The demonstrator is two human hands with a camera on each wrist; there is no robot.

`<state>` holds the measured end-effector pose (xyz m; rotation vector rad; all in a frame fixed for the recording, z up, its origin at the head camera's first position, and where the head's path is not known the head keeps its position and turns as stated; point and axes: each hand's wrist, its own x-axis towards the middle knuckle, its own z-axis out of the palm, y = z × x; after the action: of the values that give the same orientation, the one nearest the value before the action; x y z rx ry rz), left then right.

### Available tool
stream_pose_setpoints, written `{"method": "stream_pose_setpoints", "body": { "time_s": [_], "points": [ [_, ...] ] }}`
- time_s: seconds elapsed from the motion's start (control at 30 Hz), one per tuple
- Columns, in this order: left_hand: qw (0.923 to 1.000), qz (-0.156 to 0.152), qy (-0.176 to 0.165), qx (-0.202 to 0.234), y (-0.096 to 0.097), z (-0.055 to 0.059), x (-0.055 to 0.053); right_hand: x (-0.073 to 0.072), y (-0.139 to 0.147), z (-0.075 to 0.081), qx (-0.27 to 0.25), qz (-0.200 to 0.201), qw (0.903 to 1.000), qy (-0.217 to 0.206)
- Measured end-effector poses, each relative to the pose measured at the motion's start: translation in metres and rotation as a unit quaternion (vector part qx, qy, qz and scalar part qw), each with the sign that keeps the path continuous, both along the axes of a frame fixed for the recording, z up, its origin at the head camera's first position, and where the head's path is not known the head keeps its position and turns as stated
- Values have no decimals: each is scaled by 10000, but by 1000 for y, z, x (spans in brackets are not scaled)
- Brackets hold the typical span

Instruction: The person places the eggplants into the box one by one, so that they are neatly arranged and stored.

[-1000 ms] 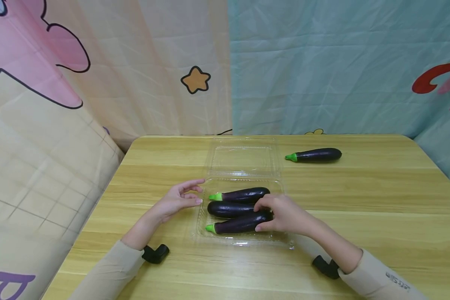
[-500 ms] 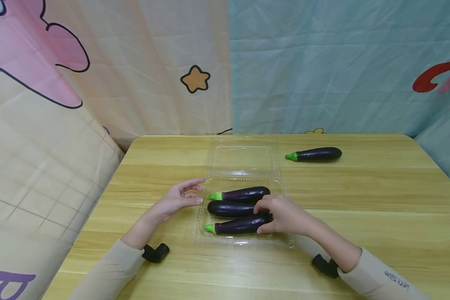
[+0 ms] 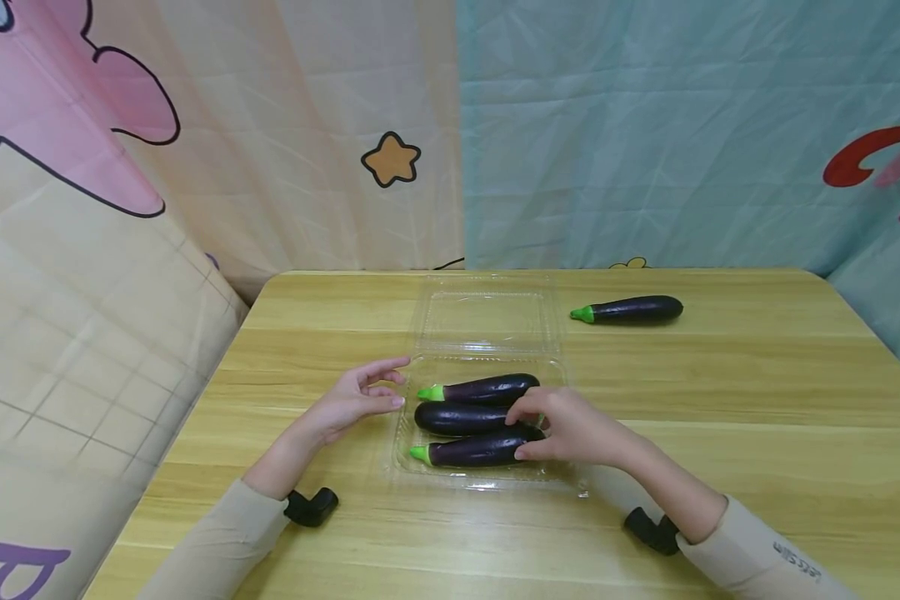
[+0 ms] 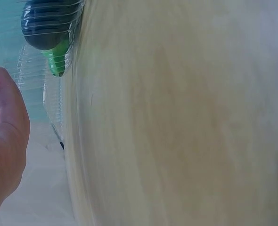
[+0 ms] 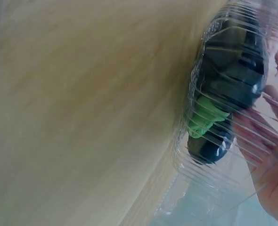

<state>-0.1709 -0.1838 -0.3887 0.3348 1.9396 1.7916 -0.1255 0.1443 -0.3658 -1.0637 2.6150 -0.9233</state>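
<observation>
Three dark purple eggplants lie side by side in an opened clear plastic clamshell box [image 3: 487,483]. The back eggplant [image 3: 495,389] and the front eggplant [image 3: 472,451] point their green stems left; the middle eggplant [image 3: 457,417] has its rounded end there. My right hand [image 3: 573,425] has curled fingers at the middle eggplant's right end, with the thumb by the front one; its exact grip is partly hidden. Through the box wall, the right wrist view shows a green stem [image 5: 206,117] close to the fingers. At the box's left rim, my left hand [image 3: 348,406] holds nothing, its fingers loosely bent.
Another eggplant [image 3: 637,309] lies on the wooden table [image 3: 757,400] at the back right, outside the box. The transparent lid [image 3: 487,321] is folded flat toward the back. Printed curtains [image 3: 645,150] stand behind the table.
The right thumb has shifted very slightly up and right along the front eggplant, which has barely moved. The left hand stays in place.
</observation>
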Motion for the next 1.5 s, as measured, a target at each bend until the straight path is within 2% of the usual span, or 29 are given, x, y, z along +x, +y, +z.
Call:
{"method": "stream_pose_setpoints", "body": {
  "time_s": [0.33, 0.73, 0.9, 1.17, 1.5],
  "points": [
    [10000, 31, -49, -16, -1, 0, 2, -3, 5, 3, -711, -121, 9943, -785],
    [10000, 9, -12, -10, -2, -2, 0, -13, 25, 3, -1961, -215, 9661, -1665],
    [10000, -16, -42, -1, -2, -1, 0, -15, 33, 5, -2092, -301, 9630, -1673],
    [10000, -94, -5, 28, -1, -1, -1, -18, 45, 10, -2159, -725, 9581, -1738],
    [10000, -57, -55, 10, 0, 0, -1, -19, 61, 15, -2203, -1057, 9572, -1553]
  ]
}}
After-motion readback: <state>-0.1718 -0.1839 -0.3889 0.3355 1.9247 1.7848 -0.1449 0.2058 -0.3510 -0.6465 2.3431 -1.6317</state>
